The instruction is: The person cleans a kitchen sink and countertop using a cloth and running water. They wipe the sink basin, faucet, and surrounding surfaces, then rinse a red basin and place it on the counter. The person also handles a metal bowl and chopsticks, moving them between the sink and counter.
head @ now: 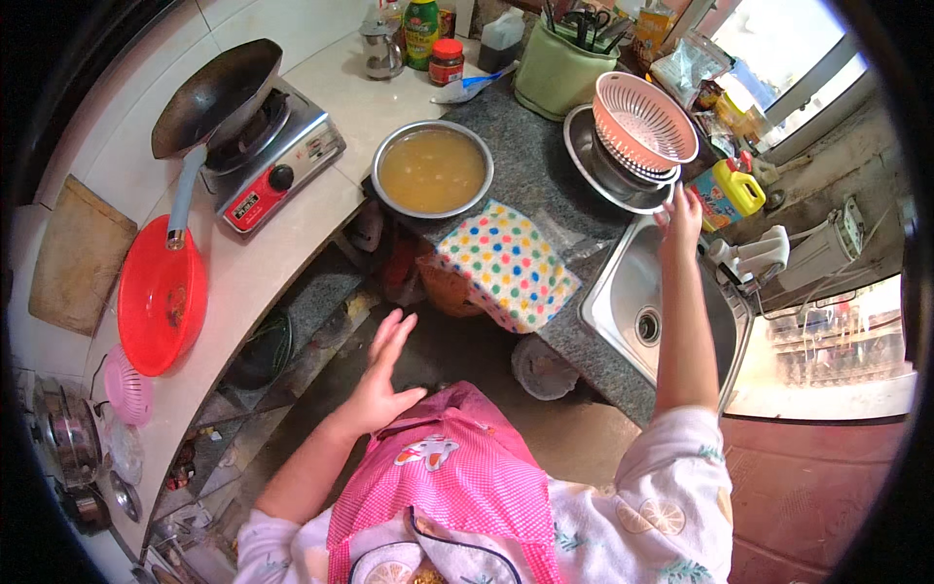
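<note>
My right hand point(680, 212) reaches to the near rim of a metal bowl point(584, 169), by the sink's far edge; whether its fingers grip the rim cannot be made out. Stacked in that bowl are smaller vessels with a pink plastic colander point(646, 120) on top. My left hand point(383, 383) is held in the air above my pink checked apron, fingers apart, with nothing in it. Ahead of it, a metal basin point(432, 169) of cloudy yellow-brown liquid stands on the counter. A polka-dot cloth point(509, 266) lies over the counter's edge, right of the basin.
On the left are a portable gas stove point(281, 164) with a wok point(219, 102), and a red plastic basin point(162, 296). A stainless steel sink point(620, 306) is at the right, near a yellow-capped jug point(730, 191). A green utensil pot point(558, 69) stands at the back.
</note>
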Action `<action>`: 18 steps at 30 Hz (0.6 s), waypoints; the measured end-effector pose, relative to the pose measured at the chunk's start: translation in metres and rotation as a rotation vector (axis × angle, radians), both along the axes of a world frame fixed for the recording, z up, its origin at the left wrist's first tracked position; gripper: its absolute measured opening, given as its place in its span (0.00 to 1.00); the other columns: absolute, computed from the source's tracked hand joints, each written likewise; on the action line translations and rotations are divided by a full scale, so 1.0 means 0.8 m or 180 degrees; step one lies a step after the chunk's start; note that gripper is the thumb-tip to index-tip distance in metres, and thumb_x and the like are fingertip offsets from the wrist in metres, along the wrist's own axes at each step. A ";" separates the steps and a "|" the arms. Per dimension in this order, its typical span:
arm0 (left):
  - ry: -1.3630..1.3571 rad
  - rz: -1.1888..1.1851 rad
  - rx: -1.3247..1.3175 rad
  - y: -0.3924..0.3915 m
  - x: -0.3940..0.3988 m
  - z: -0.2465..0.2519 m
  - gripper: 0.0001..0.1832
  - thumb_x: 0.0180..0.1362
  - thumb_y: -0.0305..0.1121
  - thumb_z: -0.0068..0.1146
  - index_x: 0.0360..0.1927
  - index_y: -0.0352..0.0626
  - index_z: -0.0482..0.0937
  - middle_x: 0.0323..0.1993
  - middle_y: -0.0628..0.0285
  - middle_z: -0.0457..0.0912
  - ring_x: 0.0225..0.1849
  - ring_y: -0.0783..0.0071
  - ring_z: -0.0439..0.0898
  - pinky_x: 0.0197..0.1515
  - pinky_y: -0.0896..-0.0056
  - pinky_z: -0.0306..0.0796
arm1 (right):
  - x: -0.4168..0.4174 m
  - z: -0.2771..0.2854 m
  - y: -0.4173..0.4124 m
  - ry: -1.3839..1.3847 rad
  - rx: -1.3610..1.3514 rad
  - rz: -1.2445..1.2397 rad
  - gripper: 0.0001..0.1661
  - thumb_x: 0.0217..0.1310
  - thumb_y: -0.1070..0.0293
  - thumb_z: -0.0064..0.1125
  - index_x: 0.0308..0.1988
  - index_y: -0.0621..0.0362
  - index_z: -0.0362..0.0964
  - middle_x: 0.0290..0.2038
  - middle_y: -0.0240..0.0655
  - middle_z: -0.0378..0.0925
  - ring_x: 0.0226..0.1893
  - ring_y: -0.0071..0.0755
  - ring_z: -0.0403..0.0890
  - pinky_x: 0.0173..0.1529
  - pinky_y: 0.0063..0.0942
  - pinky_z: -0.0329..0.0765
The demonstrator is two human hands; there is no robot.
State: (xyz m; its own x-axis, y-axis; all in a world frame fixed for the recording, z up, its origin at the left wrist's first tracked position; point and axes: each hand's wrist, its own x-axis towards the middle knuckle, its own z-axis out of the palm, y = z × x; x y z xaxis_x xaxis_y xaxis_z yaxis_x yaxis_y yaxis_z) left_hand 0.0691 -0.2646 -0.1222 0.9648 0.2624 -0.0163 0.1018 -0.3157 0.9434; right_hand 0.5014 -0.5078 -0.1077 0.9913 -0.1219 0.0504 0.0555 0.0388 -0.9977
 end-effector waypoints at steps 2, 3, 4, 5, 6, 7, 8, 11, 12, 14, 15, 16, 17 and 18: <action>-0.0173 -0.0371 0.0371 -0.010 0.053 0.019 0.39 0.43 0.25 0.60 0.63 0.47 0.60 0.67 0.55 0.51 0.68 0.59 0.50 0.66 0.60 0.48 | 0.080 0.011 -0.010 0.0635 -0.0261 -0.0480 0.49 0.44 0.43 0.66 0.56 0.64 0.55 0.49 0.42 0.61 0.40 0.30 0.69 0.29 0.27 0.78; -0.0177 -0.0515 0.0614 -0.015 0.080 0.028 0.38 0.44 0.26 0.60 0.62 0.46 0.61 0.66 0.57 0.55 0.67 0.61 0.52 0.66 0.60 0.49 | 0.110 0.014 -0.005 0.0897 -0.0656 -0.0878 0.53 0.39 0.40 0.68 0.56 0.64 0.56 0.50 0.45 0.60 0.38 0.34 0.72 0.29 0.31 0.79; -0.0410 -0.0499 0.0611 -0.024 0.110 0.034 0.33 0.45 0.26 0.59 0.59 0.45 0.66 0.62 0.57 0.62 0.65 0.60 0.57 0.66 0.59 0.50 | 0.140 0.010 -0.010 0.1020 -0.0602 -0.0887 0.53 0.39 0.39 0.68 0.55 0.65 0.57 0.51 0.47 0.59 0.35 0.36 0.74 0.28 0.32 0.79; -0.0639 -0.0663 0.0623 -0.028 0.144 0.041 0.29 0.47 0.25 0.57 0.56 0.45 0.69 0.60 0.57 0.65 0.63 0.62 0.61 0.64 0.60 0.54 | 0.165 0.003 -0.022 0.1140 -0.0551 -0.0910 0.53 0.38 0.39 0.68 0.55 0.66 0.58 0.51 0.49 0.58 0.32 0.38 0.75 0.27 0.33 0.79; -0.0613 -0.0680 0.0532 -0.026 0.172 0.038 0.27 0.47 0.25 0.56 0.55 0.45 0.70 0.59 0.58 0.66 0.62 0.63 0.62 0.62 0.61 0.56 | 0.174 -0.012 -0.016 0.1041 -0.0241 -0.0280 0.44 0.43 0.43 0.66 0.49 0.68 0.62 0.47 0.51 0.63 0.27 0.40 0.77 0.26 0.33 0.79; -0.0580 -0.0720 0.0446 -0.027 0.202 0.038 0.26 0.48 0.25 0.55 0.54 0.46 0.71 0.58 0.58 0.67 0.61 0.64 0.63 0.60 0.62 0.59 | 0.160 0.003 -0.005 0.1192 -0.0083 0.0196 0.26 0.49 0.57 0.58 0.40 0.69 0.65 0.36 0.47 0.69 0.26 0.40 0.77 0.25 0.31 0.79; -0.0541 -0.0556 0.0187 -0.033 0.232 0.044 0.23 0.50 0.24 0.53 0.53 0.45 0.72 0.56 0.59 0.69 0.59 0.68 0.66 0.55 0.65 0.64 | 0.173 -0.004 -0.002 0.1168 0.0000 0.0280 0.20 0.47 0.63 0.55 0.39 0.66 0.65 0.35 0.46 0.71 0.24 0.38 0.76 0.25 0.31 0.78; -0.0328 -0.0389 -0.0169 -0.046 0.344 0.033 0.18 0.53 0.25 0.52 0.50 0.40 0.72 0.45 0.62 0.75 0.46 0.75 0.74 0.51 0.71 0.68 | 0.180 0.005 -0.044 0.1245 0.0584 0.0401 0.07 0.46 0.73 0.46 0.31 0.60 0.64 0.28 0.39 0.73 0.21 0.30 0.73 0.24 0.27 0.76; -0.0401 -0.0316 -0.0330 -0.054 0.384 0.023 0.17 0.53 0.25 0.53 0.48 0.38 0.73 0.42 0.63 0.77 0.44 0.76 0.75 0.50 0.73 0.68 | 0.183 0.014 -0.071 0.1068 0.0741 0.0402 0.08 0.47 0.73 0.46 0.33 0.60 0.65 0.29 0.38 0.74 0.21 0.31 0.73 0.25 0.26 0.76; -0.0418 -0.0018 -0.0304 -0.068 0.464 0.005 0.15 0.54 0.27 0.53 0.47 0.37 0.74 0.37 0.64 0.78 0.37 0.78 0.76 0.43 0.74 0.71 | 0.187 0.029 -0.105 0.0829 0.1114 0.0495 0.10 0.48 0.75 0.44 0.35 0.61 0.65 0.30 0.37 0.74 0.21 0.32 0.73 0.25 0.27 0.76; -0.0176 0.0060 -0.0062 -0.075 0.499 0.011 0.15 0.54 0.29 0.53 0.46 0.37 0.74 0.34 0.64 0.78 0.32 0.77 0.76 0.36 0.74 0.72 | 0.184 0.049 -0.123 0.0726 0.1305 0.0517 0.10 0.48 0.77 0.42 0.35 0.62 0.65 0.29 0.37 0.73 0.21 0.33 0.73 0.25 0.29 0.76; -0.0282 0.0209 -0.0036 -0.076 0.534 -0.001 0.14 0.55 0.30 0.53 0.44 0.36 0.74 0.32 0.63 0.78 0.29 0.77 0.76 0.32 0.73 0.72 | 0.183 0.063 -0.133 0.0490 0.1313 0.0612 0.11 0.49 0.78 0.42 0.37 0.62 0.65 0.32 0.38 0.74 0.24 0.35 0.76 0.28 0.32 0.78; -0.0367 0.0387 0.0419 -0.068 0.570 -0.014 0.18 0.54 0.36 0.56 0.45 0.37 0.73 0.32 0.59 0.79 0.30 0.71 0.77 0.35 0.69 0.73 | 0.168 0.085 -0.124 0.0258 0.1201 0.0623 0.14 0.50 0.78 0.41 0.40 0.64 0.65 0.35 0.40 0.75 0.29 0.38 0.79 0.32 0.37 0.80; -0.0127 0.0642 0.0758 -0.072 0.598 -0.010 0.21 0.53 0.39 0.58 0.46 0.36 0.73 0.35 0.55 0.79 0.33 0.66 0.78 0.38 0.66 0.72 | 0.159 0.098 -0.126 0.0123 0.1202 0.0716 0.15 0.50 0.78 0.41 0.41 0.64 0.64 0.37 0.41 0.74 0.32 0.39 0.79 0.35 0.39 0.81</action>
